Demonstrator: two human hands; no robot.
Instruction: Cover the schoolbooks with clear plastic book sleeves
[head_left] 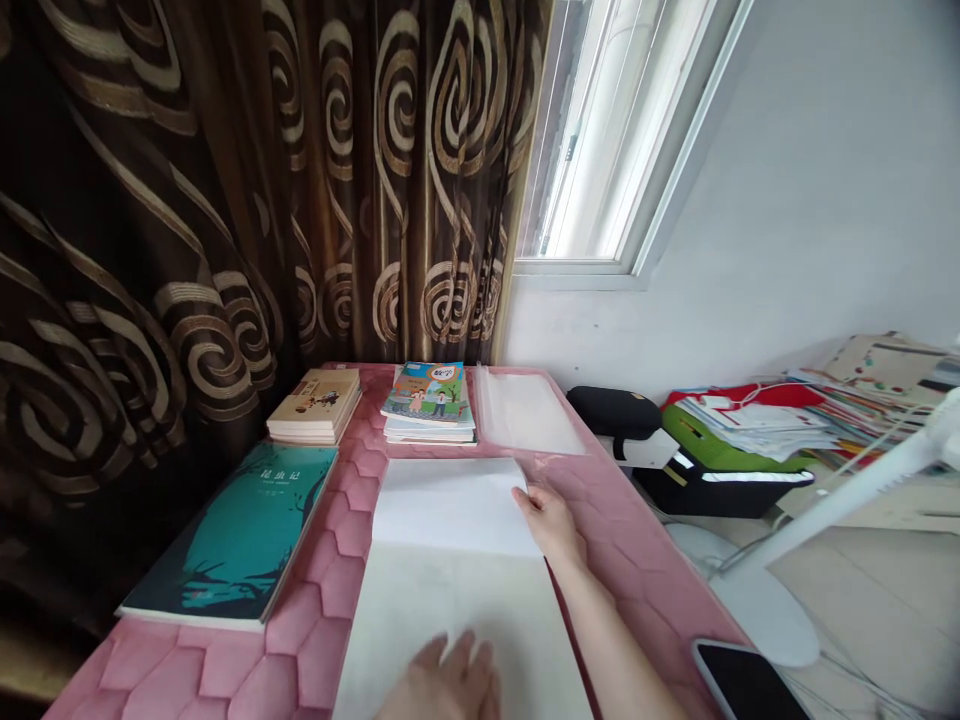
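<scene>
In front of me lies a large open paper item, with a white upper page (454, 505) and a cream lower page (450, 590); whether it is a book or a pad I cannot tell. My right hand (551, 520) has its thumb and fingers closed on the right edge of the white page. Low in the view, my left hand (446, 685) rests over the cream page, fingers stretched out and slightly blurred. To the left is a teal book (251, 540), flat with its cover up.
Behind the teal book sits a stack of tan books (315, 400). Textbooks (429, 395) and clear plastic sheets (529, 410) lie at the pink table's (360, 500) far end. Right are a black case (615, 410), a phone (746, 680), a white lamp (847, 500) and a green-black bag (712, 455).
</scene>
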